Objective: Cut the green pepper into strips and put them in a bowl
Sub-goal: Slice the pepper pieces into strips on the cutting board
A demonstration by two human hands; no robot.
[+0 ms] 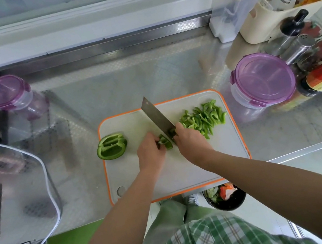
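Left hand curls its fingers over a small green pepper piece, pinning it so it cannot slide. Right hand grips the cleaver, its blade angled away and set against that piece on the cutting board. Cut strips lie heaped to the right, out of the blade's way. An uncut pepper half sits at the board's left edge. No open bowl shows on the counter.

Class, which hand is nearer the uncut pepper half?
Left. The left hand sits just right of the pepper half; the right hand, on the knife, is farther right.
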